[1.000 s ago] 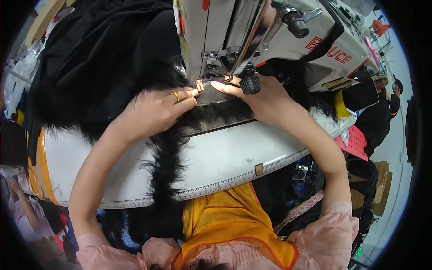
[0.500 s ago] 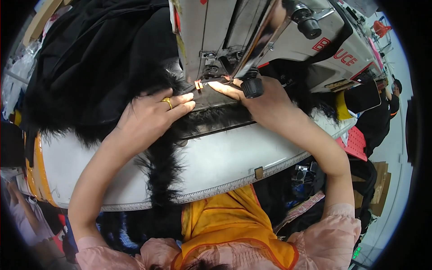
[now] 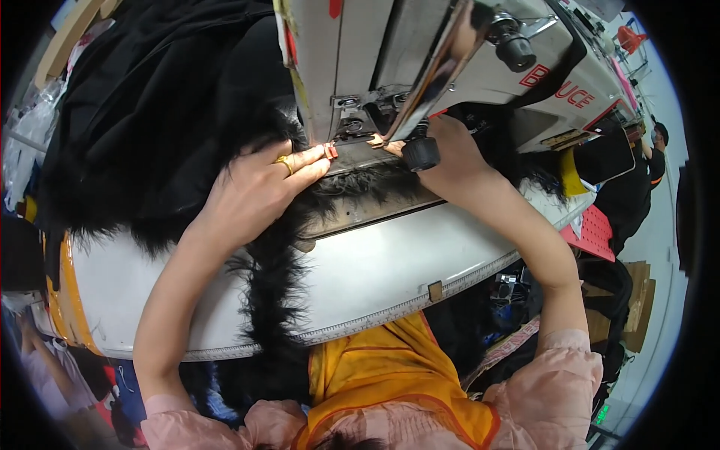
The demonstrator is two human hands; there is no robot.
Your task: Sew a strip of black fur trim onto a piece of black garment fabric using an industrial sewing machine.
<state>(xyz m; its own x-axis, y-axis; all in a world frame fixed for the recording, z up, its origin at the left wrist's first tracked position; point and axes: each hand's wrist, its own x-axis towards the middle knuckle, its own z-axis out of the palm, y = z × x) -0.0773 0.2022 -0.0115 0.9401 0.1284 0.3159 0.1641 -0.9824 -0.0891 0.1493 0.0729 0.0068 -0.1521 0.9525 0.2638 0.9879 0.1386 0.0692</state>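
A white sewing machine (image 3: 319,67) stands before me, its lit needle area (image 3: 352,141) between my hands. My left hand (image 3: 251,187), with a gold ring, lies with its fingers stretched out over black fabric edged with fluffy trim (image 3: 274,292). Its fingertips touch or nearly touch a small red piece (image 3: 331,151) beside the machine's foot. At the right of the needle area is my right hand (image 3: 457,161), one visible finger stretched toward the foot. A black knob (image 3: 421,154) and the machine head hide its other fingers. Black cloth (image 3: 172,97) is heaped to the left.
The white table (image 3: 375,262) has a measuring tape (image 3: 375,319) along its near edge. A yellow apron (image 3: 382,367) covers my lap. A red perforated tray (image 3: 591,232) sits at the right, and cardboard (image 3: 637,300) stands beyond. Another person (image 3: 645,187) is at the far right.
My left fingertips have come closer to the small red piece and the foot. My right fingers have drawn back rightward, more hidden behind the knob. The view has shifted slightly.
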